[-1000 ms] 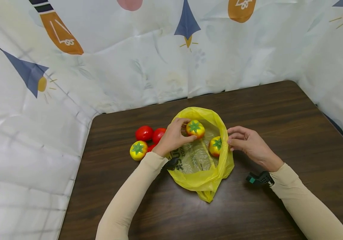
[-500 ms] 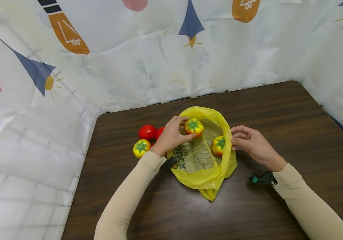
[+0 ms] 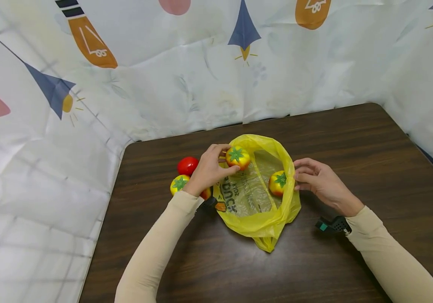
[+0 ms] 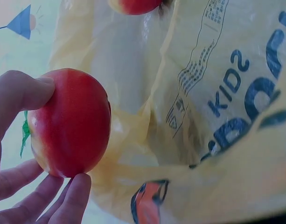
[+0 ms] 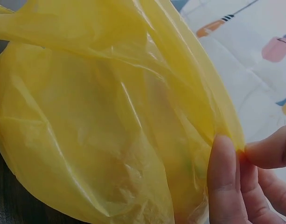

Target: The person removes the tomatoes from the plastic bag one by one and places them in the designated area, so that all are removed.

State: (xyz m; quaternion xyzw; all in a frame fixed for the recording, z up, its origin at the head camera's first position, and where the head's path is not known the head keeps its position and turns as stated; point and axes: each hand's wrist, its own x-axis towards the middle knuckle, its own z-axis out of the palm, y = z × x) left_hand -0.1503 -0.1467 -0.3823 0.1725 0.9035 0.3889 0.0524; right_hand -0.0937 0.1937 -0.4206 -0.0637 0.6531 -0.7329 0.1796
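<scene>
My left hand [image 3: 209, 169] grips a yellow-and-red toy tomato [image 3: 238, 158] with a green star-shaped top, at the left side of a yellow plastic bag's mouth. In the left wrist view, thumb and fingertips clasp the tomato's red underside [image 4: 73, 123] from opposite sides. The yellow plastic bag [image 3: 254, 226] stands with its mouth wide, printed lettering showing inside. A second toy tomato [image 3: 278, 183] lies within it, near the right wall. On that side my right hand [image 3: 322, 184] pinches the bag's rim; the right wrist view shows thumb and finger on the yellow film [image 5: 101, 126].
Left of the bag, a glossy red fruit [image 3: 188, 166] and a yellow toy tomato [image 3: 180, 184] lie on the dark wooden table [image 3: 352, 143]. Another reddish fruit [image 3: 205, 193] is mostly hidden behind my left wrist. A printed white cloth [image 3: 156, 97] hangs behind the table.
My left hand has moved left with the toy tomato, from over the bag's interior towards its left rim. The right hand keeps its hold on the bag. The head view has shifted slightly.
</scene>
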